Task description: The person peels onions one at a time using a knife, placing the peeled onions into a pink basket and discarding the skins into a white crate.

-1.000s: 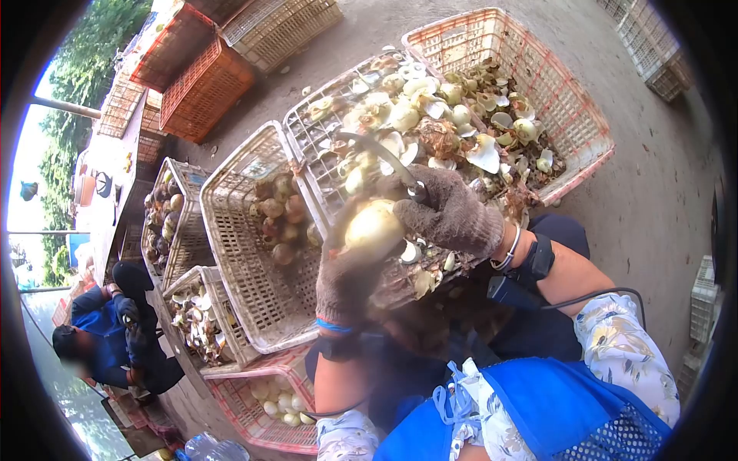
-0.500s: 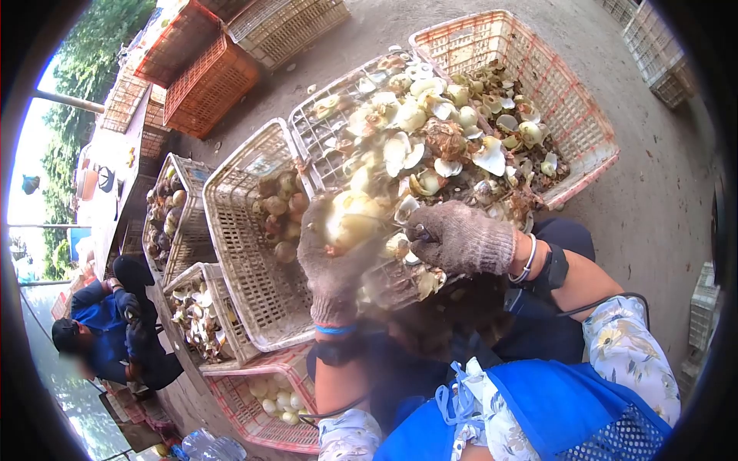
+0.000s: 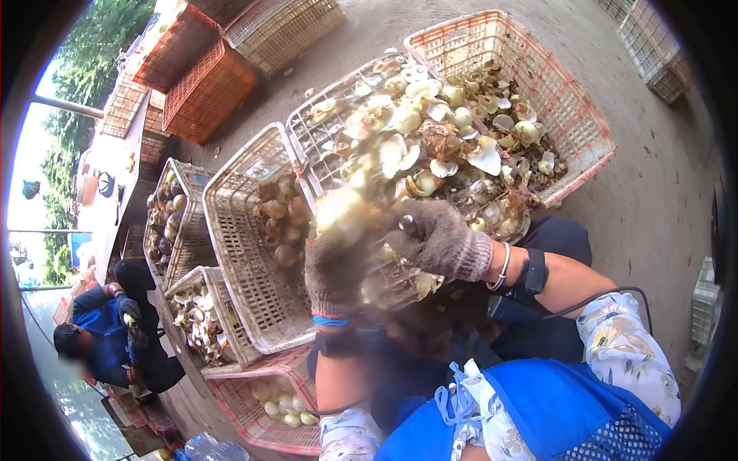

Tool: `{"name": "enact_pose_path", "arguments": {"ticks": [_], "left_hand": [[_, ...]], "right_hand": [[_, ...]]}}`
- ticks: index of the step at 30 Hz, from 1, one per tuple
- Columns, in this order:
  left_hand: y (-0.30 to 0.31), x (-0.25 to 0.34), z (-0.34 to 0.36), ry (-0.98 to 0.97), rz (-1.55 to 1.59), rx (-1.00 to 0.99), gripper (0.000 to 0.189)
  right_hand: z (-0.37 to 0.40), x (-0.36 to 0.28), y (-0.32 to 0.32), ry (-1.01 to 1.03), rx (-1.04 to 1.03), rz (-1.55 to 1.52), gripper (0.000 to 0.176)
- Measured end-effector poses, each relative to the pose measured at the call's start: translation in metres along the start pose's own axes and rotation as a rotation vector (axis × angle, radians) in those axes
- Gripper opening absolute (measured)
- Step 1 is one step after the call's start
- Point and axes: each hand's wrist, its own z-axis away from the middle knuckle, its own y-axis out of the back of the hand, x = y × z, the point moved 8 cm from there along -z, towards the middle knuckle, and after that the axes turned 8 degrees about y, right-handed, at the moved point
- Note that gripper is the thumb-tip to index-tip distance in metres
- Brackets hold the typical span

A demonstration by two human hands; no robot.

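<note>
1. Lower left: a seated co-worker (image 3: 108,338).
2. Left of center: a pale crate (image 3: 257,288) contains unpeeled onions (image 3: 282,223); a pink crate (image 3: 231,399) below contains peeled onions (image 3: 286,407).
3. Center: the gloved left hand (image 3: 336,269) grips a pale onion (image 3: 344,211), blurred.
4. Right of the onion: the gloved right hand (image 3: 442,242) is closed, fingers curled on a small metal part (image 3: 405,221), mostly hidden.
5. Upper center to right: onion scraps (image 3: 438,138) extend into a red-and-white crate (image 3: 553,84).
</note>
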Motion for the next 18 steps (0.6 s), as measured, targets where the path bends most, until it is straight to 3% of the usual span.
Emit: {"name": "enact_pose_path", "arguments": {"ticks": [1, 2, 4, 5, 7, 8, 11, 15, 17, 18], "left_hand": [[-0.005, 0.006, 0.006, -0.007, -0.109, 0.054, 0.059], [-0.014, 0.008, 0.010, 0.000, -0.110, 0.060, 0.059], [-0.041, 0.018, 0.011, -0.145, -0.807, 0.095, 0.059], [-0.030, 0.013, 0.009, -0.155, -0.692, 0.125, 0.062], [-0.044, 0.014, 0.010, -0.224, -0.852, 0.027, 0.070], [-0.048, 0.013, 0.011, -0.216, -0.853, 0.026, 0.070], [-0.048, 0.008, 0.011, -0.157, -0.932, 0.088, 0.076], [-0.044, 0.000, 0.013, -0.189, -0.931, 0.064, 0.074], [-0.045, 0.001, 0.013, -0.383, -1.180, 0.048, 0.072], [-0.043, 0.000, 0.012, -0.381, -1.179, 0.047, 0.072]], "right_hand": [[-0.009, 0.003, 0.000, 0.161, 0.088, -0.124, 0.021], [-0.008, 0.017, 0.002, 0.132, 0.121, -0.179, 0.025], [-0.015, 0.005, 0.016, 0.131, 0.157, -0.211, 0.037], [-0.018, 0.008, 0.021, 0.124, 0.163, -0.206, 0.037], [-0.021, -0.023, 0.023, 0.444, 0.103, 0.029, 0.042], [-0.017, -0.022, 0.025, 0.344, 0.029, 0.041, 0.045], [-0.015, -0.026, 0.025, 0.321, -0.048, 0.239, 0.046], [-0.016, -0.026, 0.023, 0.270, -0.143, 0.357, 0.031], [-0.014, -0.023, 0.024, 0.291, -0.102, 0.333, 0.028], [-0.013, -0.023, 0.024, 0.315, -0.064, 0.305, 0.024]]}}
